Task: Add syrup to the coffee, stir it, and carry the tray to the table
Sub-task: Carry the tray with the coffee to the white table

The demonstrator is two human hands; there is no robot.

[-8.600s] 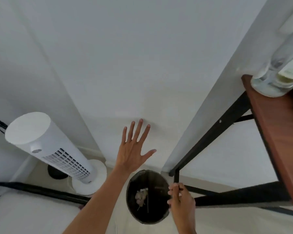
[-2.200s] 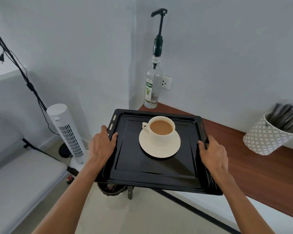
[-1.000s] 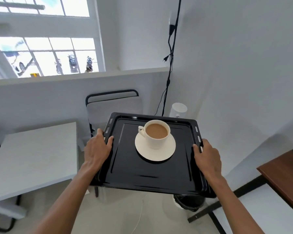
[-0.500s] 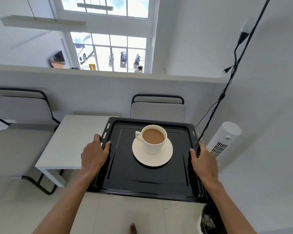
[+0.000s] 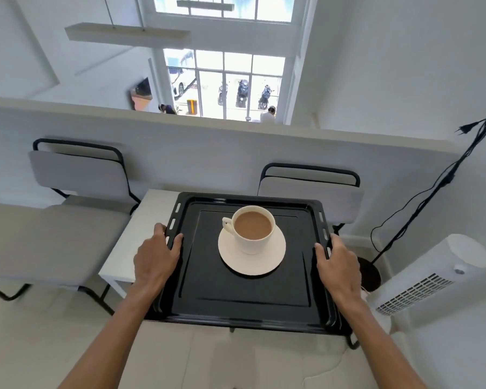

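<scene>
A: Where is the tray [image 5: 244, 290]?

B: In the air, level, carried by both hands. Its far edge overlaps the white table [image 5: 129, 242] in the view; whether it touches the table I cannot tell.

A: And the grip?

B: The left hand [image 5: 155, 259] is clamped on the tray's left rim, thumb over the lip and fingers curled beneath. The right hand [image 5: 338, 266] grips the right rim the same way.

A: The coffee?

B: The cup [image 5: 252, 230] stands upright on a saucer [image 5: 251, 262], slightly beyond the tray's centre, handle pointing left. It holds milky brown coffee, near the brim.

A: What surrounds the tray?

B: A grey chair [image 5: 310, 192] just past its far right corner, another chair [image 5: 79, 175] well to its left, and a white fan [image 5: 429, 276] to its right.
</scene>
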